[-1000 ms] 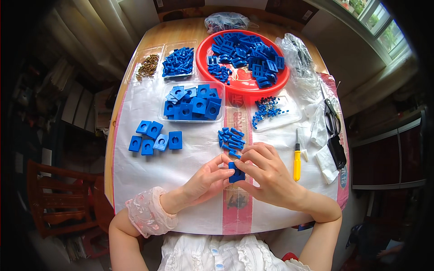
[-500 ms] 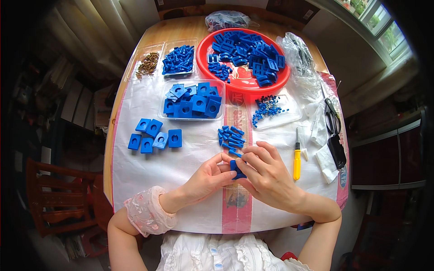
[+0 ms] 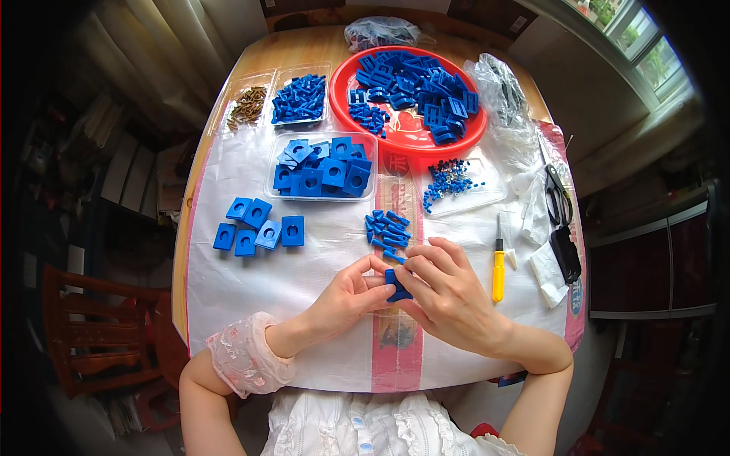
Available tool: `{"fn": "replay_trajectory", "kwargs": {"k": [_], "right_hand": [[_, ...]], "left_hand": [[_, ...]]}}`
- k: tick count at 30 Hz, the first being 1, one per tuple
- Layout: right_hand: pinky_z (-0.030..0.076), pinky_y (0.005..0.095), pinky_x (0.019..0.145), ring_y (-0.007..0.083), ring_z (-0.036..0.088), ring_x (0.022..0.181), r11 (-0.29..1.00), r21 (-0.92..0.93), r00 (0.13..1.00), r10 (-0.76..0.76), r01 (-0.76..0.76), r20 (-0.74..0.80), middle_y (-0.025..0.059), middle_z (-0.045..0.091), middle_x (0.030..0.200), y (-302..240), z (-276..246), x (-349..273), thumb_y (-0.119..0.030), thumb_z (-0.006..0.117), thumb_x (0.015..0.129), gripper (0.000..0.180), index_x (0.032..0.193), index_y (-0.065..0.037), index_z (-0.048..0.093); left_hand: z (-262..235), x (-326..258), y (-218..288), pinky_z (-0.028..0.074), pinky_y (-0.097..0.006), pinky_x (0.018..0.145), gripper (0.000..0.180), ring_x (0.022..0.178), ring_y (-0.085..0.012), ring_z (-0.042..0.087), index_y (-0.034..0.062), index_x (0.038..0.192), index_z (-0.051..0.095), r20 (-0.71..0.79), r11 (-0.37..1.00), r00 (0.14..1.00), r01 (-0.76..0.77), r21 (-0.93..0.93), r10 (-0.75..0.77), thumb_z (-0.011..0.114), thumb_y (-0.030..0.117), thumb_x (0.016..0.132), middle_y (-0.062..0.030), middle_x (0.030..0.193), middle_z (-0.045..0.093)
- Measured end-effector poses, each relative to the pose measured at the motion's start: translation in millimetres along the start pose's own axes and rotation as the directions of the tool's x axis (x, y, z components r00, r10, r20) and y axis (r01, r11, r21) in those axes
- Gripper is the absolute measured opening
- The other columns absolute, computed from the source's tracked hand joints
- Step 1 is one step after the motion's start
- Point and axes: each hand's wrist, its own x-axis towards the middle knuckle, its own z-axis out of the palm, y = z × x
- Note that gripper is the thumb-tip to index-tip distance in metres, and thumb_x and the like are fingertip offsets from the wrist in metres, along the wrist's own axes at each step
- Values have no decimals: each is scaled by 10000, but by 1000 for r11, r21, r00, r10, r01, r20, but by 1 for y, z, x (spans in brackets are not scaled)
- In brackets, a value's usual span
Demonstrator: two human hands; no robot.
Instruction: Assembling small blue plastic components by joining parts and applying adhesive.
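Observation:
In front of my body, both hands meet around a blue plastic block (image 3: 395, 285). My left hand (image 3: 350, 292) pinches its left side between thumb and fingers. Curled over the right side is my right hand (image 3: 445, 292), its fingertips pressed at the block and partly hiding it. A small blue peg (image 3: 392, 256) shows at the right fingertips; whether they grip it I cannot tell. Just beyond lies a loose pile of small blue pegs (image 3: 388, 229). Several blue blocks with round recesses (image 3: 293, 231) lie on the sheet to the left.
A clear box of blue blocks (image 3: 277, 190) stands behind them. Farther back are trays of blue pegs (image 3: 299, 99) and brass-coloured pins (image 3: 248, 106), and a red basin (image 3: 342, 114) of blue parts. At right lie a lid with tiny parts (image 3: 494, 190), a yellow-handled screwdriver (image 3: 498, 277) and scissors (image 3: 560, 205).
Both hands stay on the blue block with almost no movement. The whole view has shifted very slightly.

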Motion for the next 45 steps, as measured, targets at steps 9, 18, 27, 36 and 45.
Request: {"fn": "replay_trajectory", "kwargs": {"k": [9,18,27,36,45], "right_hand": [[383,452,1028,254,537,1075,1000,28,1000,11,-11,0,95,559,973,1,1,0,-149,762,672,389,992,15,613],[375,449,1031,259,538,1074,1000,26,1000,9,-10,7,99,565,987,0,1,-1,-154,758,688,391,1012,14,617],[381,449,1024,258,540,1066,1000,28,1000,7,-7,7,98,565,985,0,1,0,-152,767,678,408,1019,14,616],[383,452,1022,266,540,1064,999,43,1000,8,-8,1,103,563,975,0,2,-1,-145,769,666,395,990,17,612],[379,450,1027,266,537,1068,999,40,1000,7,-8,11,102,562,973,1,2,-1,-150,766,671,392,990,20,613]], "left_hand": [[-1,1,-2,510,-376,986,202,1074,-175,626,71,1175,432,-5,1000,1000,-7,13,7,511,44,992,-97,1135,618],[-2,0,-2,518,-371,975,202,1053,-160,633,67,1176,437,-28,999,999,21,28,-20,514,50,990,-92,1121,620],[-3,0,-3,515,-387,972,216,1056,-167,635,78,1175,442,-23,1000,999,23,0,-23,531,54,980,-92,1117,626],[-2,0,-2,510,-398,976,208,1064,-185,639,86,1173,446,-19,1000,1000,15,-13,-15,525,61,983,-98,1102,638],[0,0,-1,518,-394,968,203,1052,-177,642,82,1167,450,-21,999,1000,22,-28,-22,525,60,979,-94,1090,641]]}}
